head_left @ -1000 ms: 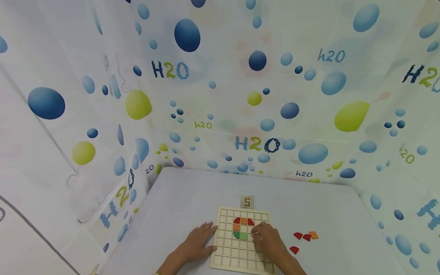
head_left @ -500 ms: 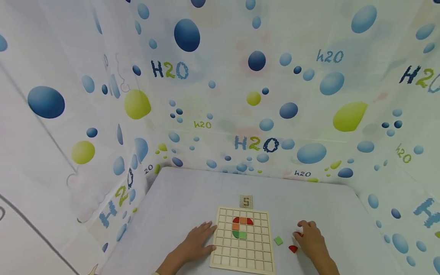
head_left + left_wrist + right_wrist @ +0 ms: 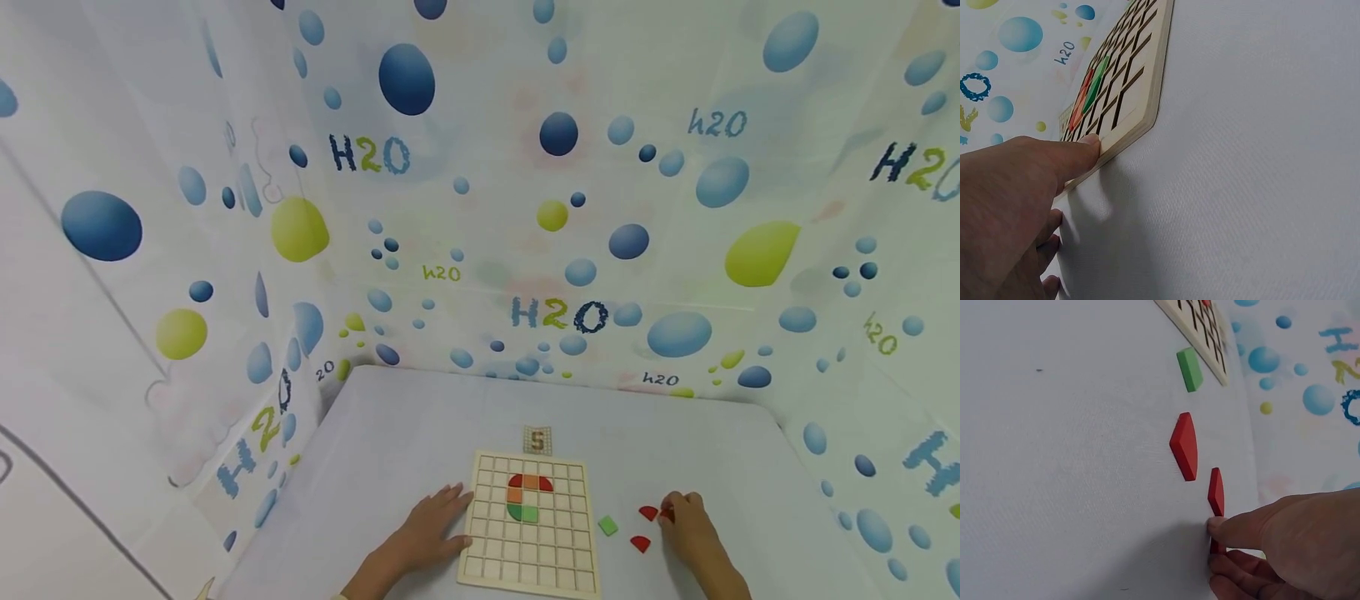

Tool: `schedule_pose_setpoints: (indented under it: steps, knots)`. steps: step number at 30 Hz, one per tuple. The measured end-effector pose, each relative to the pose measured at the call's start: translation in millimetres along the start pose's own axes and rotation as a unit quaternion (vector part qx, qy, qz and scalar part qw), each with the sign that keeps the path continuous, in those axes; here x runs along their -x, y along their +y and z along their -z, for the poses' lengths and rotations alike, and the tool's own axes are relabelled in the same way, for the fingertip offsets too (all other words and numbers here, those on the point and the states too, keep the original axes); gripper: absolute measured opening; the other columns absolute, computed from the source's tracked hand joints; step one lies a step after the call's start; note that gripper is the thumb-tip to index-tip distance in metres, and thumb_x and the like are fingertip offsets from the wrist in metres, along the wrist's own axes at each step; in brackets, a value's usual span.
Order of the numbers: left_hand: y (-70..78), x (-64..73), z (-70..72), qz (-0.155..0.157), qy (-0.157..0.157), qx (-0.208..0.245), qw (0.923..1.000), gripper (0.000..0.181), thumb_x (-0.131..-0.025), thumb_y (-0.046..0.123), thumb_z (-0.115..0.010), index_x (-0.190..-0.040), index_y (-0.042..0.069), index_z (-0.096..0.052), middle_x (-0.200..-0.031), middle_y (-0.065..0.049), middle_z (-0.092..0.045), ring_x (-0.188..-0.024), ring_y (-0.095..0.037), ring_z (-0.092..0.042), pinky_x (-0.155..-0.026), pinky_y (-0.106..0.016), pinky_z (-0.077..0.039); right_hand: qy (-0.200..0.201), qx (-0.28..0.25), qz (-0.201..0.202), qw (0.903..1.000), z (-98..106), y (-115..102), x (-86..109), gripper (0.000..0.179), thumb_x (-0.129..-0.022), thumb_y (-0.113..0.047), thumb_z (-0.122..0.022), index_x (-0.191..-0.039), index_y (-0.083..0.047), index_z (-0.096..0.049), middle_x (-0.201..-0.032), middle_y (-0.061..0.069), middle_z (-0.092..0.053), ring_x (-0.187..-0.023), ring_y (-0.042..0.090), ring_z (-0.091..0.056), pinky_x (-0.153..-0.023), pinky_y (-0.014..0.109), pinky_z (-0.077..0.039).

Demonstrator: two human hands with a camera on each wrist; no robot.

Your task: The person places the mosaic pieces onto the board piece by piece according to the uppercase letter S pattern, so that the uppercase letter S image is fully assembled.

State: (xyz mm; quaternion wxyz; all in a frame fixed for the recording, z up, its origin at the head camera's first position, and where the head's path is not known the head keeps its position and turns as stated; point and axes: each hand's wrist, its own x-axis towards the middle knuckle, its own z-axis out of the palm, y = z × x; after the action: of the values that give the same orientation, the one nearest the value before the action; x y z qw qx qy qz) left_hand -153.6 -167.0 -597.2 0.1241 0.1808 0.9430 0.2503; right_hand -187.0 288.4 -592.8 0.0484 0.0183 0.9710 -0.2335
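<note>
We rest our left hand against the gridded board, fingers relaxed and extended, our right hand pinching a red piece, two red wedges nearby

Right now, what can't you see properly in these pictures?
Head and right wrist views: the full shape of the red piece, partly covered by the right hand.
Head view: whether the little card shows S or 5; too small.
Right wrist view: most of the board, cut off by the top edge.
</note>
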Motion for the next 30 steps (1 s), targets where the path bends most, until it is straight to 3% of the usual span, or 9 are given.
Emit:
schedule_pose_setpoints:
  steps: [6,12,18,30]
  knots:
    - [-1.9,-1.2,-2.0,-0.003,0.003,-0.014,0.9999,0.073,-0.1,0.051,-0.066,-0.158,0.011,-0.047,-0.166,-0.019,-0.042,-0.154,-0.044,-0.036,-0.122,-0.068,-0.031,-0.01,-0.001,0.014,0.9998,2.8,2.1,0.0,0.017,-0.096,-0.003,-0.074,-0.104,0.005,-0.062,-0.093,0.016,-0.057,-0.082,0.023,-0.056,-0.076,0.043,-0.057]
    - [-5.0,-3.2,-4.1,-0.005,0.006,-0.019,0.9998,0.073,-0.1,0.052,-0.066,-0.158,0.012,-0.047,-0.165,-0.019,-0.043,-0.153,-0.044,-0.037,-0.122,-0.069,-0.031,-0.032,-0.013,-0.007,0.9994,3.1,4.8,2.1,0.027,-0.095,-0.014,-0.079,-0.105,0.004,-0.062,-0.09,0.012,-0.055,-0.081,0.023,-0.054,-0.076,0.042,-0.055]
    - [-5.3,-2.5,-5.1,-0.002,0.003,-0.013,0.9999,0.073,-0.1,0.051,-0.067,-0.159,0.013,-0.047,-0.166,-0.018,-0.042,-0.154,-0.043,-0.036,-0.123,-0.068,-0.03,-0.041,-0.011,0.004,0.9991,2.4,8.0,1.8,0.024,-0.095,-0.006,-0.077,-0.11,0.006,-0.061,-0.097,0.016,-0.058,-0.086,0.024,-0.06,-0.085,0.05,-0.06]
    - [-7.3,-1.9,-5.7,-0.014,0.006,-0.006,0.9999,0.074,-0.1,0.052,-0.067,-0.159,0.011,-0.046,-0.166,-0.019,-0.042,-0.153,-0.045,-0.036,-0.122,-0.069,-0.03,-0.03,-0.017,0.01,0.9994,-0.6,6.1,4.6,0.022,-0.094,-0.006,-0.078,-0.101,0.008,-0.062,-0.09,0.012,-0.059,-0.083,0.022,-0.059,-0.08,0.045,-0.059]
